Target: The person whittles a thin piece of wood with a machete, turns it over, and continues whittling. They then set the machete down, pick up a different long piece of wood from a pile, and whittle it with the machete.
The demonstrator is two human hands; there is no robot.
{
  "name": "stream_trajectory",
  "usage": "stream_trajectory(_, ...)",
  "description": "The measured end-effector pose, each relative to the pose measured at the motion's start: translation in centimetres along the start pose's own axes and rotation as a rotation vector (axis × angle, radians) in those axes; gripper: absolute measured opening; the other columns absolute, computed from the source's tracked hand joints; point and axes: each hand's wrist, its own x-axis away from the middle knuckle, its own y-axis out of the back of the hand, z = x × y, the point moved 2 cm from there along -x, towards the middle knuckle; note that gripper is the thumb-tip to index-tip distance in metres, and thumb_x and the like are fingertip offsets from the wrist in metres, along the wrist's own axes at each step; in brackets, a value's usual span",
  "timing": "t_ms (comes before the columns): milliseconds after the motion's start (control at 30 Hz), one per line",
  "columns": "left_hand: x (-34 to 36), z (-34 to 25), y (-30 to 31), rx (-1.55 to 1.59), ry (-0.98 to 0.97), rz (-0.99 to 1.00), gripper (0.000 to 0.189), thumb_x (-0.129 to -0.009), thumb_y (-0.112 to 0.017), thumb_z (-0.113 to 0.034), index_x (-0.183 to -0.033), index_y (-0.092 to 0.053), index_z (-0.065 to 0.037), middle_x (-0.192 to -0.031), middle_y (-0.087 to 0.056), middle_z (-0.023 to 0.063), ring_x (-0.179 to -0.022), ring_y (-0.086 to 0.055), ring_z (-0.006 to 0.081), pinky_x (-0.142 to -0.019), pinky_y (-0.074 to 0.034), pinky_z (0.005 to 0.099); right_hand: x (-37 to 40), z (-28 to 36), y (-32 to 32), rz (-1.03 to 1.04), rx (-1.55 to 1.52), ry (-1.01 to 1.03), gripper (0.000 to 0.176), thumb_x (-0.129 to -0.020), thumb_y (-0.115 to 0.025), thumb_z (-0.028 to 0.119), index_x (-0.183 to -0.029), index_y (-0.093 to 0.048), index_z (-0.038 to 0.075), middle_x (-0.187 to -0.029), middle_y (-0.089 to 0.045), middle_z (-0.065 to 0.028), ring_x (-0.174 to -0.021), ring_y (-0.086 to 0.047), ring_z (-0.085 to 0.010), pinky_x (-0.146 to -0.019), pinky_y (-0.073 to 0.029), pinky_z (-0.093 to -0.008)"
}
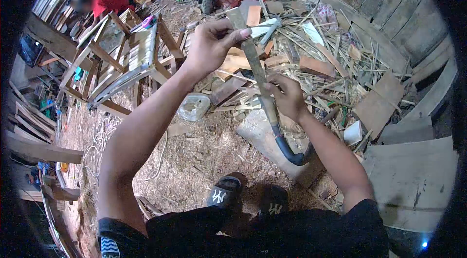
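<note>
A machete-like tool with a long flat blade and a dark curved handle hangs diagonally in front of me, its handle end toward my feet. My left hand pinches the blade near its upper tip between thumb and fingers. Lower down, my right hand has its thumb and fingers closed on the blade near the handle's pale collar. Neither hand is on the dark grip.
Scrap wood lies heaped ahead. A wooden frame stands at the left, with a person in a red shirt bending beyond it. Shavings cover the floor around a plastic container. Boards lie at the right.
</note>
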Motion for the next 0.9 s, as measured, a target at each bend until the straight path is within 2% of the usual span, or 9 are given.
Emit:
stream_trajectory(267,1.5,-0.9,2.2,0.031,-0.009,-0.069,0.032,-0.09,-0.07,-0.033,-0.085,-0.07,-0.002,-0.068,-0.064,0.0008,-0.058,-0.053,0.0055,-0.052,-0.041,0.023,-0.4,2.1,-0.2,-0.118,0.273,0.07,0.011,-0.088,-0.065,0.008,-0.095,-0.067,0.0,-0.085,-0.067,-0.0116,-0.079,-0.064,-0.0177,-0.074,-0.049,-0.0298)
stream_trajectory(300,1.5,-1.0,2.5,0.019,0.026,-0.051,0.026,-0.09,-0.07,-0.023,-0.098,-0.071,0.002,-0.082,-0.072,0.0045,-0.077,-0.061,0.0051,-0.07,-0.05,0.0243,-0.7,3.3,-0.3,-0.143,0.259,0.079,0.014,-0.085,-0.069,0.012,-0.093,-0.068,0.002,-0.088,-0.068,-0.0147,-0.08,-0.068,-0.0267,-0.072,-0.051,-0.0346)
stream_trajectory(467,1.5,-2.0,2.9,0.051,-0.012,0.015,0.026,-0.091,-0.069,-0.022,-0.1,-0.069,0.002,-0.08,-0.071,0.0045,-0.076,-0.06,0.0052,-0.071,-0.049,0.0242,-0.3,3.1,-1.3,-0.035,0.145,-0.025,0.018,-0.088,-0.066,0.015,-0.098,-0.069,0.001,-0.093,-0.07,-0.0143,-0.085,-0.069,-0.0234,-0.076,-0.052,-0.0342)
stream_trajectory(533,1.4,-1.7,3.3,-0.022,0.007,0.011,0.026,-0.092,-0.067,-0.023,-0.098,-0.069,0.003,-0.079,-0.07,0.0056,-0.074,-0.06,0.0052,-0.071,-0.05,0.0247,0.2,3.6,-1.5,-0.092,0.178,0.165,0.023,-0.089,-0.066,0.016,-0.106,-0.066,0.001,-0.098,-0.069,-0.0162,-0.089,-0.068,-0.0251,-0.078,-0.051,-0.0351)
stream_trajectory(600,1.4,-1.2,3.5,0.016,-0.043,0.0,0.026,-0.093,-0.067,-0.023,-0.096,-0.068,0.003,-0.077,-0.07,0.0063,-0.073,-0.06,0.0052,-0.069,-0.05,0.0251,2.8,-0.9,-1.3,-0.113,0.038,0.007,0.034,-0.093,-0.061,0.019,-0.124,-0.057,0.004,-0.109,-0.067,-0.0166,-0.1,-0.066,-0.0291,-0.085,-0.051,-0.041)
stream_trajectory(667,1.5,-0.9,3.8,0.035,-0.052,0.002,0.026,-0.093,-0.067,-0.023,-0.097,-0.068,0.002,-0.076,-0.069,0.0059,-0.074,-0.059,0.0053,-0.068,-0.049,0.0254,7.0,-7.6,-0.6,-0.098,0.617,-0.132,0.046,-0.094,-0.058,0.026,-0.134,-0.046,0.007,-0.113,-0.064,-0.0188,-0.105,-0.062,-0.0355,-0.094,-0.047,-0.0465)
stream_trajectory(733,1.7,-0.5,3.7,0.104,-0.063,-0.003,0.024,-0.093,-0.067,-0.022,-0.098,-0.069,0.001,-0.077,-0.069,0.0056,-0.074,-0.059,0.0054,-0.068,-0.048,0.0251,12.8,-6.7,-1.1,0.138,0.708,-0.394,0.048,-0.091,-0.059,0.032,-0.127,-0.05,0.002,-0.114,-0.061,-0.0215,-0.106,-0.059,-0.0389,-0.093,-0.047,-0.0471)
stream_trajectory(800,1.9,0.1,3.6,0.012,-0.089,-0.01,0.024,-0.092,-0.067,-0.021,-0.098,-0.068,0.002,-0.078,-0.069,0.0058,-0.074,-0.059,0.0056,-0.069,-0.048,0.0251,19.1,-9.0,-1.9,0.021,1.008,-0.119,0.056,-0.085,-0.064,0.029,-0.131,-0.043,0.004,-0.115,-0.055,-0.0247,-0.103,-0.057,-0.0428,-0.091,-0.045,-0.0518)
stream_trajectory(900,2.4,0.5,3.3,-0.064,-0.056,0.009,0.022,-0.092,-0.068,-0.02,-0.098,-0.068,0.002,-0.077,-0.068,0.0058,-0.072,-0.058,0.0056,-0.067,-0.047,0.0255,21.7,-8.3,-1.5,0.179,0.992,-0.372,0.067,-0.081,-0.067,0.028,-0.136,-0.036,0.005,-0.118,-0.051,-0.0276,-0.104,-0.054,-0.045,-0.091,-0.043,-0.0524)
